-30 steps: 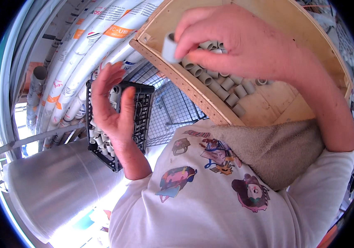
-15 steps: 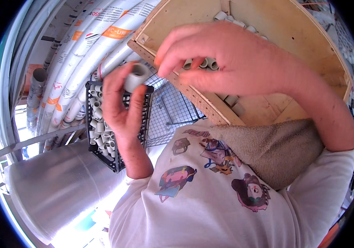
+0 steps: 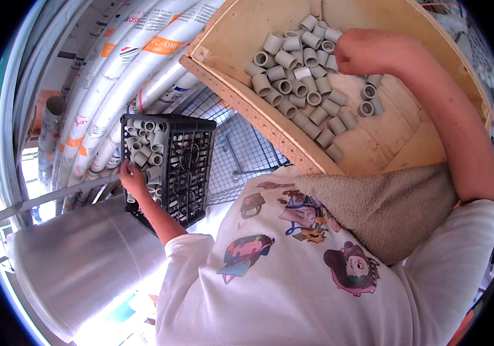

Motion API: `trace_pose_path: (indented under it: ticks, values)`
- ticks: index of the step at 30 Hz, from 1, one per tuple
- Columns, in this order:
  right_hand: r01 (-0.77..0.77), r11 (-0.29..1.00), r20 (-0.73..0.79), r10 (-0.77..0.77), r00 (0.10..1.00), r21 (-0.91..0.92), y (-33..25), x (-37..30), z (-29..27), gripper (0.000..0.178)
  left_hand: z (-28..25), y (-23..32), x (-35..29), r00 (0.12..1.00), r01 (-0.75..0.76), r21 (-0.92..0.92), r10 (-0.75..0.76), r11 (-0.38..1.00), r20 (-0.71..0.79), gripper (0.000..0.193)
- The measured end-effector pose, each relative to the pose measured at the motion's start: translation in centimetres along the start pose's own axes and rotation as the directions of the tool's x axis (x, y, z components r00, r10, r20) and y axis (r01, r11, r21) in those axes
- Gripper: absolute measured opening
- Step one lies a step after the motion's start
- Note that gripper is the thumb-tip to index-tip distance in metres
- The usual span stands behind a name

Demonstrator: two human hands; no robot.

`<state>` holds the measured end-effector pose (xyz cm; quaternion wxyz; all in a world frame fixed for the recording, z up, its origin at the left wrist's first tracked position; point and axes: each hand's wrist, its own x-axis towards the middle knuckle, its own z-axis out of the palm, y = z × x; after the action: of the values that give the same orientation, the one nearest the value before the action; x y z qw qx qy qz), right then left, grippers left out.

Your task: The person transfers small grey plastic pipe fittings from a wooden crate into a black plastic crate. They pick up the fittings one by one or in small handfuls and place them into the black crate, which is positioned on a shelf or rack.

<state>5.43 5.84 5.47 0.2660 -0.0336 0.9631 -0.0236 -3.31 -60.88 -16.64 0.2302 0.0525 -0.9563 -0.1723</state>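
Note:
My left hand (image 3: 134, 180) reaches over the near side of a black plastic crate (image 3: 192, 173) at left. Its fingertips are among the grey pipe couplings (image 3: 153, 173) inside, and whether they grip one is unclear. At the upper right, my right hand (image 3: 355, 52) bends down into a wooden box (image 3: 394, 138), by the far edge of a heap of grey pipe couplings (image 3: 299, 87). Its back and wrist hide the fingers. A few couplings (image 3: 368, 99) lie just to the right, below the wrist.
Long white pipes (image 3: 126, 69) with orange bands stand behind the crate. A wire mesh basket (image 3: 238, 150) sits between crate and box. At lower left is a big roll of clear film (image 3: 79, 254). A brown towel (image 3: 380, 213) covers the box's near edge.
My left hand has gone down from beside the box to the crate; the coupling it held up is no longer visible. My right hand has moved right, into the wooden box, uncovering the heap.

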Motion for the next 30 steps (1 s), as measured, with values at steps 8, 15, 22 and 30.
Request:
trace_pose_path:
  ticks: [8,15,22,30]
  values:
    - [-0.283,0.954,0.466,0.297,0.834,-0.101,3.2,4.4,5.6,0.031,1.8,2.6,-0.9,0.985,-0.056,-0.034,0.05,0.998,-0.167,0.036]
    - [-0.192,0.964,0.566,0.265,0.781,-0.187,2.5,4.8,6.8,0.034,0.2,10.4,-1.5,0.98,-0.128,-0.182,0.096,0.975,-0.176,0.035]
    - [-0.128,0.988,0.343,0.152,0.927,-0.09,1.4,4.2,3.8,0.029,-2.6,21.4,-1.7,0.966,-0.256,-0.532,0.188,0.808,-0.178,0.032]
    - [0.464,0.753,-0.296,-0.362,0.884,0.466,-2.2,-1.7,-2.7,0.022,-7.9,35.0,-5.4,0.874,-0.387,-0.763,0.47,0.517,-0.125,0.039]
